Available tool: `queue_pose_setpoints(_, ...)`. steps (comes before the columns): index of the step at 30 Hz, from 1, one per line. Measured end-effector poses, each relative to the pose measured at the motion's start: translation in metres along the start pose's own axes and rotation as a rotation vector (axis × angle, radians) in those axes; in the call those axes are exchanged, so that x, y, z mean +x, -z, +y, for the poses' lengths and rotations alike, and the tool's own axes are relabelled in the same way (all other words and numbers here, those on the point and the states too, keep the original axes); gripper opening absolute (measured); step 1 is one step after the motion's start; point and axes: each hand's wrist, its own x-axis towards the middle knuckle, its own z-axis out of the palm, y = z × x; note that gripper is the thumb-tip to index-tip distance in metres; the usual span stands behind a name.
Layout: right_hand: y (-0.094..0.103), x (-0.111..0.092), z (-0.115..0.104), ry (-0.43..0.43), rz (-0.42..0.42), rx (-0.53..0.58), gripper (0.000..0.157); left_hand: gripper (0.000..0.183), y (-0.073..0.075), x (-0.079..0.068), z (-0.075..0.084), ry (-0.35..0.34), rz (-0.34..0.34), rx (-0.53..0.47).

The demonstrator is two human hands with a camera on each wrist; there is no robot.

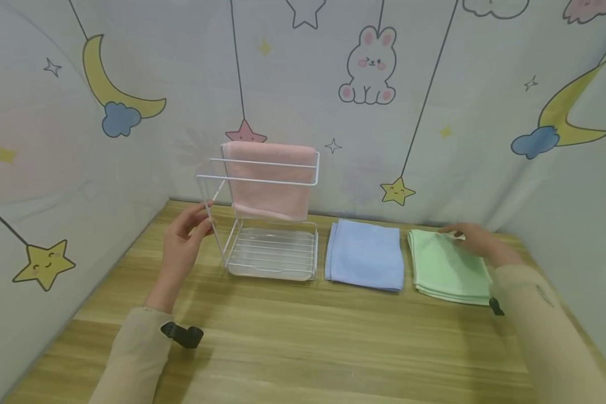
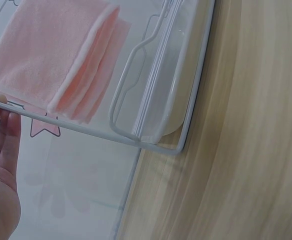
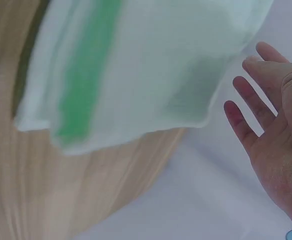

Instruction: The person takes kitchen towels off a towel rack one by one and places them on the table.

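- Steadying the white wire rack [image 1: 256,180] looks to be the work of our left hand [image 1: 184,227]: its grip is clamped on the rack's left side wire, thumb and fingers set about it.
- Our right hand [image 1: 477,241] is at the far edge of the green towel [image 1: 446,266], which lies folded on the bench [image 1: 303,336] at the right end of the row. Its grip stands apart: in the right wrist view we see the fingers loosely spread, with no cloth between them. Whether a fingertip touches the towel, we cannot tell.
- Behind the two nearer top rails we have the pink towel [image 1: 271,199], hanging in folded layers at the back of the rack, its lower edge above the shallow pale tray [image 1: 270,275] in the base.
- Between the rack and the green towel we find the blue towel [image 1: 366,255], folded flat, with neither hand on it.
- We judge the step in hand to be the reach for the green towel, just short of a hold, while the rack is braced.
- The next move, as we read it, calls for the right thumb and fingers to close on all the layers of that far edge, then a level lift so the folds stay together.
- The rack seems light, so we would want the left hold firm but gentle.
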Motion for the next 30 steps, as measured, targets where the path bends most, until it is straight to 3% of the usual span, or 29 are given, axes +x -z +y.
queue_pose_setpoints(6,0.026,0.008,-0.032,0.070,0.084,-0.026,0.037,0.032,0.000,0.002,0.002,0.006,0.003,0.011)
queue_pose_setpoints(16,0.074,0.032,-0.097,0.144,0.138,-0.021,0.040,0.032,0.001,0.001,0.000,-0.018,0.007,0.008)
queue_pose_setpoints(24,0.100,0.050,-0.153,0.191,0.135,-0.066,0.041,0.032,0.001,-0.001,0.000,0.011,0.010,0.026)
queue_pose_setpoints(30,0.119,0.065,-0.192,0.246,0.139,-0.090,0.041,0.032,-0.001,-0.001,0.000,-0.005,0.009,0.015)
